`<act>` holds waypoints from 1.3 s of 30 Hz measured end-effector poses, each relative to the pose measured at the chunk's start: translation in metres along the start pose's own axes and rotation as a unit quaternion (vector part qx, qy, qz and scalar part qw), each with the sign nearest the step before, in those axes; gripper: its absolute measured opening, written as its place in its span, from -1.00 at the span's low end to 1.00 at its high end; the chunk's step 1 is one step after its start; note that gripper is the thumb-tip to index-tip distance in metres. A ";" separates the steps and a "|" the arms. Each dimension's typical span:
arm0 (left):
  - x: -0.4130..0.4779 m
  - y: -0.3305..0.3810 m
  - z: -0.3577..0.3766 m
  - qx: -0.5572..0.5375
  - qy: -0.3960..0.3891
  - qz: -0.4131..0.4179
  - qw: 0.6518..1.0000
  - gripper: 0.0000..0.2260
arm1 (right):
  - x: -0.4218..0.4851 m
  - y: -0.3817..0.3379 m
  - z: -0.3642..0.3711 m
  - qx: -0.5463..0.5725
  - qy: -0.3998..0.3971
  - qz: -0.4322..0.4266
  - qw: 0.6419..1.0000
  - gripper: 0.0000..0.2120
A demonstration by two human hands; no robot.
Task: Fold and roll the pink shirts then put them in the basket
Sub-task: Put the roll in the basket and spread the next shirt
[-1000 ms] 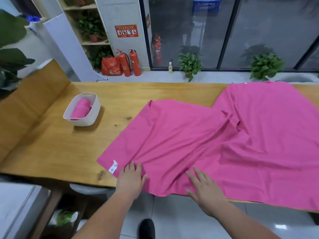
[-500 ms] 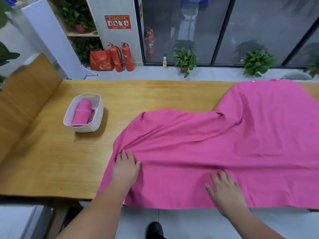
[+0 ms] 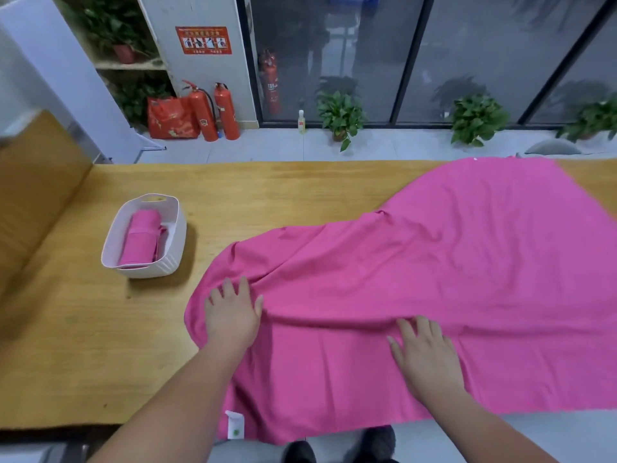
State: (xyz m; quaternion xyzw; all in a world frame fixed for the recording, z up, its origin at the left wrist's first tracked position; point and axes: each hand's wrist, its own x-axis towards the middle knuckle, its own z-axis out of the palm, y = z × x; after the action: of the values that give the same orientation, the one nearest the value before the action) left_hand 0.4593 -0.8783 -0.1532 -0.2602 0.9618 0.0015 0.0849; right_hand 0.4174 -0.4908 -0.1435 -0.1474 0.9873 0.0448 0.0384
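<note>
Left hand, right hand flat on pink shirt, no grip

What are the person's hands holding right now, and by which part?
Nothing is gripped. The left hand and right hand lie flat with straight fingers, pressing on the pink shirt near its front edge.

Pink shirt (white tag), white ribbed basket, tan wooden table
</note>
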 end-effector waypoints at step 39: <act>0.031 0.079 -0.014 -0.049 0.069 0.166 0.982 -0.55 | 0.237 0.008 -0.012 0.143 0.029 -0.213 0.966 -0.34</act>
State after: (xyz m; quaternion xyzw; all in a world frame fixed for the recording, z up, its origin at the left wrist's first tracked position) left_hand 0.3917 -0.8263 -0.1481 -0.0999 0.9940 0.0444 0.0042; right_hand 0.1883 -0.5524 -0.1521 -0.3486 0.9299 -0.1105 0.0386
